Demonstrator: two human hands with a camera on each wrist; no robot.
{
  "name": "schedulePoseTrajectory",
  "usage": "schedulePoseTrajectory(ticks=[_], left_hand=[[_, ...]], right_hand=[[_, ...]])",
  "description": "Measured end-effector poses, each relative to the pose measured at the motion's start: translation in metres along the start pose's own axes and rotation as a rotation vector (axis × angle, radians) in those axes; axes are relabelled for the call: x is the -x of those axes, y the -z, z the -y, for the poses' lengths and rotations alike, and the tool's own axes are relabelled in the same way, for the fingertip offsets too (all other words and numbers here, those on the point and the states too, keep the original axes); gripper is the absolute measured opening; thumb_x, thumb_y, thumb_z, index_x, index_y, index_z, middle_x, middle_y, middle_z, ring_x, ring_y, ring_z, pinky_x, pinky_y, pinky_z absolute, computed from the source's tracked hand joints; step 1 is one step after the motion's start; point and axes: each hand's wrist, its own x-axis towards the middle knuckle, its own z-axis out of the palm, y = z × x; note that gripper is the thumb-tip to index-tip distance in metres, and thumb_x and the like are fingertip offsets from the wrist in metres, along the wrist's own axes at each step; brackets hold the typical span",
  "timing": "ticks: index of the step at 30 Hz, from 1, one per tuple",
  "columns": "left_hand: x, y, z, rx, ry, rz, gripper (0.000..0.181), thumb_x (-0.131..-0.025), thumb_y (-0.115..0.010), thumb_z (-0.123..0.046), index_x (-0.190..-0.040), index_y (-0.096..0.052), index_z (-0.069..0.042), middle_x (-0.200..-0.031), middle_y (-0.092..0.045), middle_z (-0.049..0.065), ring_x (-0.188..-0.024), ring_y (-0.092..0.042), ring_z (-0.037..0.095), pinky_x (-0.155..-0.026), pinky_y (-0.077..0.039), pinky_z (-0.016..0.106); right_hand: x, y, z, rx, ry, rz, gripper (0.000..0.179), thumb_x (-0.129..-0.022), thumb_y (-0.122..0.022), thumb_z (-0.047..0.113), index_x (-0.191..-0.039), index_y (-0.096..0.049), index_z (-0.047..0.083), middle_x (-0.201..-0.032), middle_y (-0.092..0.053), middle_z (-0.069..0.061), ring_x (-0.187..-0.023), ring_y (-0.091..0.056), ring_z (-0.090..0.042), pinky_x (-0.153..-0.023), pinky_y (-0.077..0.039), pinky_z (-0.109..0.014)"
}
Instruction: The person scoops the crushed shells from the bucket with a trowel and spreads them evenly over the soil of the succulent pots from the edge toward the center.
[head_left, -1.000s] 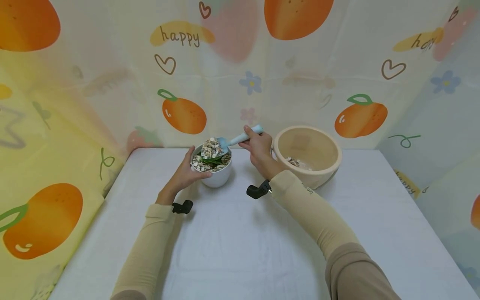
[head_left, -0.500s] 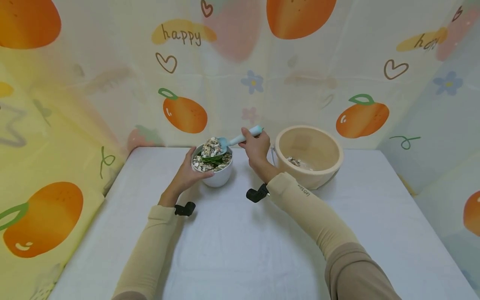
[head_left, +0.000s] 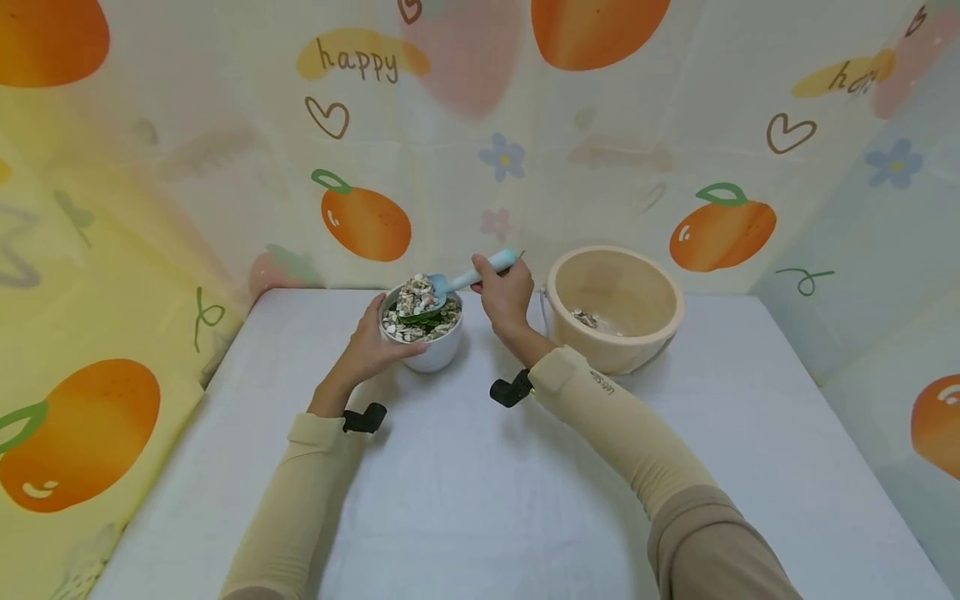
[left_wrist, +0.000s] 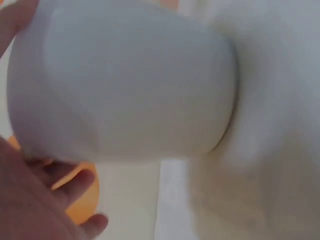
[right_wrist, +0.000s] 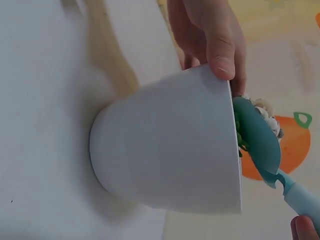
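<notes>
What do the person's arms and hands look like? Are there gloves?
No gloves: the left hand and right hand are bare. Both arms have a cream sleeve with a folded cuff, and brownish cloth higher up. A black gadget sits at each wrist. Small dark lettering marks the right sleeve.

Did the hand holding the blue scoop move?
Yes. In the head view, the right hand has shifted slightly left against the pink wall flower.
</notes>
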Motion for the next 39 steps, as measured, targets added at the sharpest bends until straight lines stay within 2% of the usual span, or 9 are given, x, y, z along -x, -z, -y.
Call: schedulePoseTrajectory(ticks=[4, 8, 15, 19, 21, 26, 30, 35, 39], left_hand=[[-0.007, 0.007, 0.003, 0.017, 0.009, 0.072, 0.119, -0.075, -0.083, -0.038, -0.157, -0.001, -0.011, -0.163, -0.010, 0.017, -0.150, -0.015, 0.037, -0.118, -0.019, 0.060], [-0.011, 0.007, 0.007, 0.035, 0.017, 0.097, 0.120, -0.074, -0.083, -0.037, -0.157, 0.001, -0.013, -0.164, -0.007, 0.014, -0.151, -0.011, 0.036, -0.119, -0.017, 0.060], [-0.009, 0.002, 0.009, 0.074, -0.023, 0.057, 0.118, -0.074, -0.084, -0.034, -0.157, -0.003, -0.013, -0.163, -0.013, 0.015, -0.150, -0.015, 0.036, -0.118, -0.018, 0.060], [-0.003, -0.006, 0.008, 0.081, -0.015, 0.010, 0.117, -0.073, -0.085, -0.036, -0.157, -0.007, -0.014, -0.161, -0.019, 0.014, -0.148, -0.021, 0.034, -0.118, -0.021, 0.059], [0.000, -0.009, 0.006, 0.067, -0.017, -0.022, 0.116, -0.072, -0.085, -0.038, -0.156, -0.008, -0.013, -0.160, -0.021, 0.015, -0.147, -0.023, 0.034, -0.117, -0.023, 0.058], [0.009, -0.010, 0.000, -0.010, -0.007, -0.074, 0.118, -0.072, -0.084, -0.043, -0.155, -0.010, -0.005, -0.158, -0.022, 0.021, -0.146, -0.023, 0.038, -0.116, -0.024, 0.059], [0.010, -0.002, -0.001, -0.022, 0.008, -0.031, 0.117, -0.073, -0.084, -0.039, -0.156, -0.007, -0.005, -0.159, -0.018, 0.022, -0.146, -0.020, 0.039, -0.116, -0.023, 0.061], [0.000, 0.003, 0.001, -0.002, 0.005, 0.061, 0.120, -0.074, -0.083, -0.038, -0.157, -0.002, -0.011, -0.163, -0.009, 0.018, -0.150, -0.013, 0.038, -0.118, -0.018, 0.061], [-0.004, 0.001, 0.002, 0.020, 0.021, 0.077, 0.120, -0.073, -0.084, -0.037, -0.157, -0.002, -0.014, -0.164, -0.008, 0.014, -0.150, -0.012, 0.036, -0.119, -0.017, 0.060]], right_hand=[[0.002, -0.001, 0.001, 0.035, 0.041, -0.009, 0.025, -0.091, -0.069, 0.026, -0.092, -0.060, 0.003, -0.073, -0.062, -0.006, -0.072, -0.071, -0.034, -0.061, -0.058, -0.026], [0.004, -0.001, 0.000, 0.047, 0.046, 0.003, 0.027, -0.092, -0.068, 0.027, -0.094, -0.059, 0.002, -0.072, -0.060, -0.006, -0.076, -0.070, -0.039, -0.059, -0.056, -0.022], [0.004, 0.004, -0.002, 0.029, 0.037, 0.000, 0.027, -0.092, -0.068, 0.028, -0.098, -0.060, 0.003, -0.082, -0.063, -0.012, -0.068, -0.069, -0.020, -0.067, -0.059, -0.026], [0.004, 0.007, -0.002, 0.018, 0.022, 0.002, 0.027, -0.092, -0.069, 0.027, -0.097, -0.061, 0.002, -0.091, -0.065, -0.022, -0.076, -0.071, -0.032, -0.071, -0.060, -0.032], [0.003, 0.008, -0.001, 0.009, 0.019, 0.005, 0.026, -0.092, -0.069, 0.026, -0.097, -0.061, 0.002, -0.091, -0.064, -0.023, -0.080, -0.070, -0.037, -0.073, -0.060, -0.036], [0.005, 0.005, 0.002, 0.016, 0.044, 0.032, 0.024, -0.092, -0.069, 0.025, -0.093, -0.060, 0.003, -0.080, -0.062, -0.012, -0.080, -0.069, -0.039, -0.074, -0.060, -0.038], [0.006, 0.003, 0.005, 0.051, 0.080, 0.058, 0.027, -0.092, -0.069, 0.027, -0.094, -0.060, 0.002, -0.076, -0.061, -0.008, -0.075, -0.070, -0.035, -0.069, -0.060, -0.031], [0.006, 0.005, 0.005, 0.052, 0.084, 0.040, 0.027, -0.092, -0.069, 0.027, -0.096, -0.060, 0.001, -0.077, -0.061, -0.009, -0.074, -0.070, -0.035, -0.067, -0.060, -0.030], [0.005, 0.006, 0.003, 0.053, 0.079, 0.038, 0.028, -0.091, -0.069, 0.027, -0.095, -0.059, 0.001, -0.076, -0.061, -0.008, -0.075, -0.070, -0.038, -0.065, -0.059, -0.027]])
